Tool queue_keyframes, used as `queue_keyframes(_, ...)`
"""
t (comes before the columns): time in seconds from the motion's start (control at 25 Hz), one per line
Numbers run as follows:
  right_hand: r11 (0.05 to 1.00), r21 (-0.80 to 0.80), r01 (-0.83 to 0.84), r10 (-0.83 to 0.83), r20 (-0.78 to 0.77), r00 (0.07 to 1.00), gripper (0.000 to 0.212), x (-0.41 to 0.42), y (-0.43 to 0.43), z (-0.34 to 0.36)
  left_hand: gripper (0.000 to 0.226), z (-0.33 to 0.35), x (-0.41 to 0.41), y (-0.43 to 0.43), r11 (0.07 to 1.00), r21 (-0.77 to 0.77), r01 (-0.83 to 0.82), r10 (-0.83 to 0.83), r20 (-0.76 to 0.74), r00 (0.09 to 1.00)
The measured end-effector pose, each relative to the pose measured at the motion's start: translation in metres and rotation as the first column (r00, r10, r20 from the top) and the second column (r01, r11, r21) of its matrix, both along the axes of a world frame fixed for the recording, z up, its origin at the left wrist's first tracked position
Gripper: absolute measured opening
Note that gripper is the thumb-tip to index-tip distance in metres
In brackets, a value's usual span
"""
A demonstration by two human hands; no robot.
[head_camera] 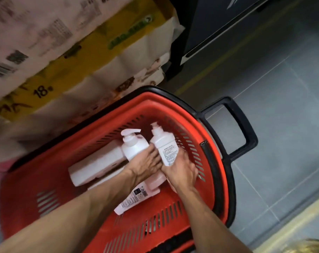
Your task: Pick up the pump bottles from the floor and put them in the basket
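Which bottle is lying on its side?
The pinkish bottle beneath the wrists lies flat; the plain white bottle in the left hand and the labelled white bottle in the right hand stand upright.

The left hand [147, 166] is gripping a round white plastic pump bottle [133, 147] and the right hand [180, 172] is gripping a labelled white pump bottle [165, 148], side by side inside the red slotted plastic basket [27, 179]. Under the hands, a third white bottle [135, 198] is lying flat beside a long white box [98, 165], and the basket is sitting on grey floor tiles [282, 106].
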State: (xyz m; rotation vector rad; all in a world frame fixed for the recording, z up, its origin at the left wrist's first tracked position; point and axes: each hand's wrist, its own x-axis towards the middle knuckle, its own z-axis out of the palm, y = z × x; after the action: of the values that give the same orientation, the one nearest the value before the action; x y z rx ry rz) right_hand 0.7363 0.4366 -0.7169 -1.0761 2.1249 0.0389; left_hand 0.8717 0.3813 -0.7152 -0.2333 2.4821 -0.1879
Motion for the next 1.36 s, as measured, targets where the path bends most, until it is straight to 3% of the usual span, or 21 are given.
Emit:
queue_keyframes(0.24, 0.999, 0.005, -0.043, 0.043, -0.062, 0.997, 0.08, 0.004, 0.003, -0.016, 0.047, -0.021, 0.007, 0.01, 0.981, -0.147, 0.123, -0.13, -0.037, 0.991)
queue_keyframes(0.48, 0.997, 0.018, -0.069, 0.07, -0.057, 0.996, 0.076, 0.004, 0.0, -0.018, 0.042, -0.02, 0.011, 0.009, 0.984, -0.131, 0.123, -0.131, -0.053, 0.99)
queue_keyframes(0.64, 0.989, -0.019, -0.147, 0.147, -0.01, 0.989, 0.067, 0.003, 0.004, -0.004, 0.032, 0.003, 0.014, 0.007, 0.996, -0.047, 0.074, -0.082, -0.187, 0.979)
queue_keyframes(0.84, 0.98, -0.007, -0.198, 0.199, 0.047, 0.979, 0.051, 0.0, 0.001, 0.049, 0.027, 0.054, 0.009, 0.007, 1.0, 0.006, 0.021, -0.02, -0.187, 0.982)
queue_keyframes(1.0, 0.973, 0.005, -0.232, 0.231, 0.07, 0.97, 0.056, -0.006, -0.002, 0.092, 0.02, 0.091, 0.012, 0.003, 0.997, -0.016, -0.069, 0.066, -0.145, 0.987)
queue_keyframes(1.36, 0.946, 0.018, -0.323, 0.323, 0.021, 0.946, 0.056, -0.03, 0.023, 0.214, 0.038, 0.22, 0.014, 0.001, 0.954, -0.078, -0.288, 0.276, -0.14, 0.951)
